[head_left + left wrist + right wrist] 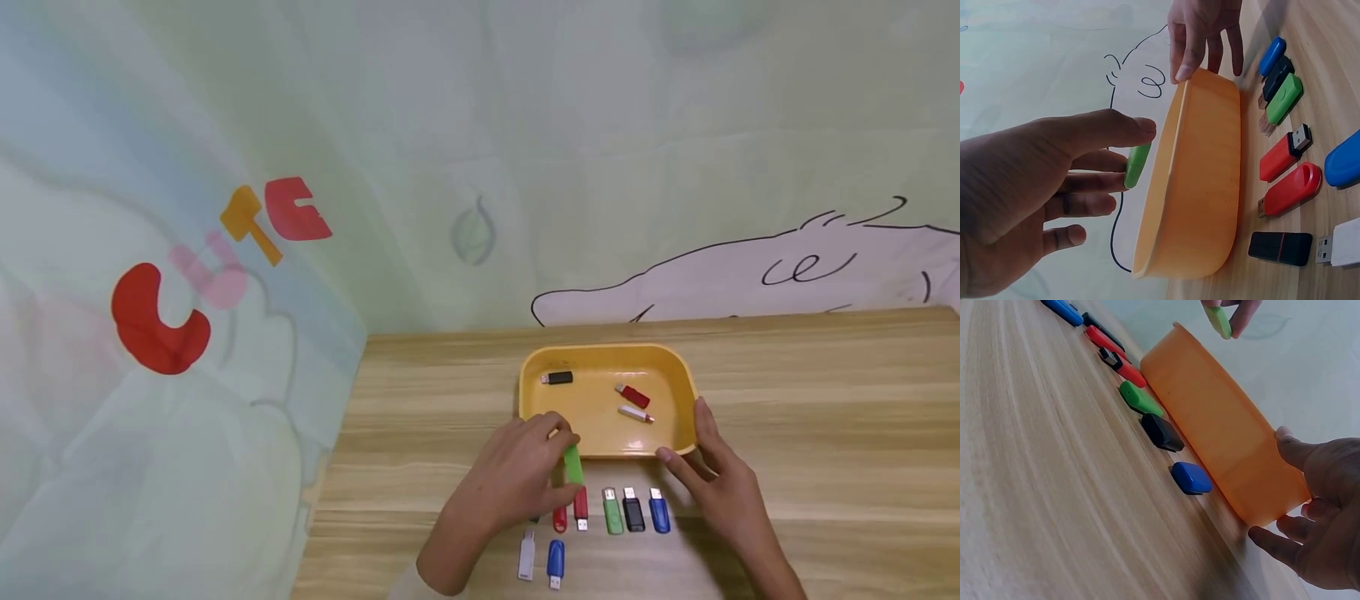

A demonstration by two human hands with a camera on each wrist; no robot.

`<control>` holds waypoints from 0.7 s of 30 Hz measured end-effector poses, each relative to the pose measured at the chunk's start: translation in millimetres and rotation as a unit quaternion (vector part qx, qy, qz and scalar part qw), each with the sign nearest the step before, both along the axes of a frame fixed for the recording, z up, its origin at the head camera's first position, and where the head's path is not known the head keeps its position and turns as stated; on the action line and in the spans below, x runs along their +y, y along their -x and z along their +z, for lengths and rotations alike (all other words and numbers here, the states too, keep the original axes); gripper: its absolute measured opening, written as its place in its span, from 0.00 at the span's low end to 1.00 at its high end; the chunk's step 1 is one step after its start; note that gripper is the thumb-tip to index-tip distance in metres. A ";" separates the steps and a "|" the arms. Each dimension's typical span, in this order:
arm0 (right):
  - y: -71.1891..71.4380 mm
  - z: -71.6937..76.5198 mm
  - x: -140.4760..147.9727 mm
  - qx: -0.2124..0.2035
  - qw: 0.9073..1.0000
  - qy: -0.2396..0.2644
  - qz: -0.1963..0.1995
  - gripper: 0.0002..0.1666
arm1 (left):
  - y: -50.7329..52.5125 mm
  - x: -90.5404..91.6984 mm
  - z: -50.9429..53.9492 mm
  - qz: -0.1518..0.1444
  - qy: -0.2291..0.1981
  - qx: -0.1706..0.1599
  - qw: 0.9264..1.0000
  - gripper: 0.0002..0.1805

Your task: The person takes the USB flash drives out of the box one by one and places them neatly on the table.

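From where I stand, the left hand (517, 471) has a green USB stick (573, 465) pinched between thumb and fingers, over the near rim of the yellow tray (588, 404). The stick's long axis runs roughly from the person toward the tray, leaning a little; I can't make out which end has the plug.

The tray lies lengthwise across the table (825, 400), its back rim near the printed backdrop (480, 167). Inside, there's open floor between a black stick (558, 378) at the back left and a red stick (634, 396) and white stick (636, 414) toward the right. Only a narrow strip separates its near wall from the row of loose sticks (633, 512); wood stretches away on both sides.

The left arm reaches in from the near side, palm hidden from above. The right hand (720, 479) has its fingers spread against the tray's near right corner, thumb at the rim.
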State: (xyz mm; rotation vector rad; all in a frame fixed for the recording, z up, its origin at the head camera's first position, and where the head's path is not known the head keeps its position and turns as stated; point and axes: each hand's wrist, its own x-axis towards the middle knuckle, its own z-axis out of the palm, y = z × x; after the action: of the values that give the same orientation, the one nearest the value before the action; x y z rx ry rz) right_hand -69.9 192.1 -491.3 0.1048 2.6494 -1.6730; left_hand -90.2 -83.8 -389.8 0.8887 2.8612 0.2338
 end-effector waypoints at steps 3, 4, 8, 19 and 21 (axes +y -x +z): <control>0.7 0.5 -0.3 0.000 1.000 -0.002 0.000 0.55 | -2.7 -0.9 -0.3 0.003 -0.003 -0.005 1.000 0.29; 0.7 0.6 -0.4 0.000 1.000 -0.004 0.001 0.55 | -3.5 -1.2 -0.3 0.004 -0.004 -0.007 1.000 0.29; 0.5 0.9 -1.0 0.001 1.000 -0.004 0.000 0.55 | -5.7 -2.1 0.0 0.006 -0.007 -0.016 1.000 0.29; 0.8 0.8 -0.6 -0.002 1.000 -0.007 0.002 0.55 | -13.1 -6.1 1.0 0.013 -0.020 -0.018 1.000 0.28; 1.1 0.9 -0.2 0.001 1.000 -0.005 0.001 0.55 | -14.2 -6.3 0.5 0.012 -0.022 -0.018 1.000 0.28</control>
State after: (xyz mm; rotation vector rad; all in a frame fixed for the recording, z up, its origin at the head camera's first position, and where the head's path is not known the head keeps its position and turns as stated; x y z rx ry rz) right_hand -71.0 191.8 -490.4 0.1000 2.6577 -1.6596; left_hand -76.0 -90.1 -389.2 0.8487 2.8456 0.3145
